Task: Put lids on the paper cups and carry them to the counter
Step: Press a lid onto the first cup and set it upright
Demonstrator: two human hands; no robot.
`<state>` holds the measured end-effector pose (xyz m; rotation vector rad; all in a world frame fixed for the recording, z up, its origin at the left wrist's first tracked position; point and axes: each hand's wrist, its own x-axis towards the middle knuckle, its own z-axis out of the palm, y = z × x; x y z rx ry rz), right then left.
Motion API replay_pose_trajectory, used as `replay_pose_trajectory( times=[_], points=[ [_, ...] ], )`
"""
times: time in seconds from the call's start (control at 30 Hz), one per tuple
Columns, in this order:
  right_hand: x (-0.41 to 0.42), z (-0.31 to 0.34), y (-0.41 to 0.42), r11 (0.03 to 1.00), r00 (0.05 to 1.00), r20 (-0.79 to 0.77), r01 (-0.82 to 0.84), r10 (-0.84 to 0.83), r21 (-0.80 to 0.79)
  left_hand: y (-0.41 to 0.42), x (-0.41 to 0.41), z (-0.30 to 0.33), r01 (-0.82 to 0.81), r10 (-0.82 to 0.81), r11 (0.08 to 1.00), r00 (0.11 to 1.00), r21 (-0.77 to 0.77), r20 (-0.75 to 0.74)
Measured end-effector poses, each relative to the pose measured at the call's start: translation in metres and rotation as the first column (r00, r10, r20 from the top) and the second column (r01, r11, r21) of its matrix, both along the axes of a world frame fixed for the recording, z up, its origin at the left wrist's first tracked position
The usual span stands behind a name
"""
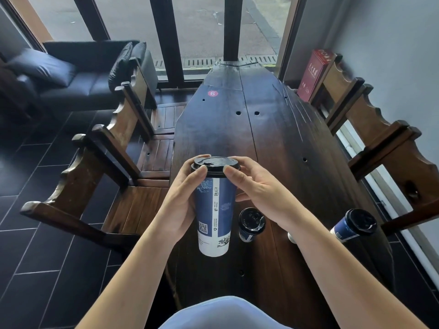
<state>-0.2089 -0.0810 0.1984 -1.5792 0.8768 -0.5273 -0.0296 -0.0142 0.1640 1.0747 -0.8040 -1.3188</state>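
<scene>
Paper cup, tall, blue and white, held upright above the near end of the dark wooden table, black lid on its rim.

Largest first: the table runs lengthwise away from the person. The cup's long axis stands near vertical, directly ahead between both hands. The left hand wraps the cup's wall, thumb at the lid edge; the right hand pinches the lid rim from the opposite side. Both are equally near, so seating the lid appears to call for pressing straight down. Two smaller lidded cups, one just below the right wrist, the other further right, stand on the table.
</scene>
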Motion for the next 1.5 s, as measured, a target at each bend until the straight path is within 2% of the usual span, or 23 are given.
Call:
replay_pose_trajectory(
  times=[0.3,0.53,0.6,0.7,0.83,1.0,1.13,1.37,1.43,1.5],
  points=[
    [-0.004,-0.014,-0.006,0.998,0.999,0.025,0.037,-0.036,-0.049,0.000,0.005,-0.002,-0.005,0.006,1.000,0.997,-0.001,0.082],
    [0.006,-0.027,-0.014,1.000,1.000,0.005,0.019,-0.019,-0.008,-0.002,0.013,-0.015,-0.029,0.023,0.998,0.992,0.048,0.124],
    [0.010,-0.035,-0.019,1.000,1.000,-0.023,0.005,-0.004,0.031,-0.003,0.018,-0.025,-0.025,0.012,0.996,0.988,0.085,0.154],
    [0.014,-0.055,-0.026,0.995,0.988,-0.144,-0.052,0.064,0.083,-0.002,0.028,-0.048,-0.001,-0.041,0.985,0.970,0.173,0.241],
    [0.023,-0.089,-0.033,0.969,0.946,-0.276,-0.106,0.167,0.224,0.001,0.038,-0.086,0.021,-0.126,0.938,0.951,0.345,0.283],
    [0.045,-0.141,-0.041,0.909,0.894,-0.366,-0.096,0.258,0.406,-0.003,0.052,-0.137,0.072,-0.206,0.830,0.961,0.553,0.185],
    [0.061,-0.181,-0.048,0.873,0.856,-0.413,-0.086,0.311,0.480,-0.014,0.064,-0.173,0.089,-0.250,0.738,0.957,0.668,0.148],
    [0.086,-0.228,-0.062,0.872,0.800,-0.507,-0.042,0.322,0.487,-0.034,0.081,-0.210,0.101,-0.290,0.619,0.951,0.779,0.106],
    [0.090,-0.237,-0.067,0.864,0.801,-0.500,-0.041,0.329,0.502,-0.041,0.086,-0.216,0.110,-0.305,0.621,0.946,0.776,0.110],
    [0.091,-0.243,-0.071,0.880,0.821,-0.481,-0.052,0.307,0.472,-0.045,0.092,-0.220,0.096,-0.303,0.667,0.941,0.739,0.152]
  ],
)
